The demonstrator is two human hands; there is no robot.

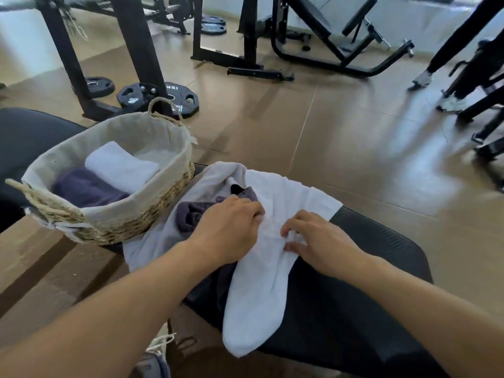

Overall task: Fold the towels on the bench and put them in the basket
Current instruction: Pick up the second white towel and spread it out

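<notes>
A white towel (261, 290) lies crumpled across the black padded bench (368, 296), one end hanging over the near edge. My left hand (229, 230) and my right hand (319, 238) both pinch its bunched middle, fingers curled into the cloth. A dark purple towel (191, 214) sits rumpled under my left hand, on another pale towel (152, 241). The woven basket (131, 219) with cloth lining stands at the left; inside lie a folded white towel (120, 167) and a folded purple towel (87, 189).
Weight plates (152, 98) and black rack legs (136, 50) stand on the brown floor behind the basket. An incline bench frame (327, 42) is farther back. A person's legs and shoes (447, 85) are at the right.
</notes>
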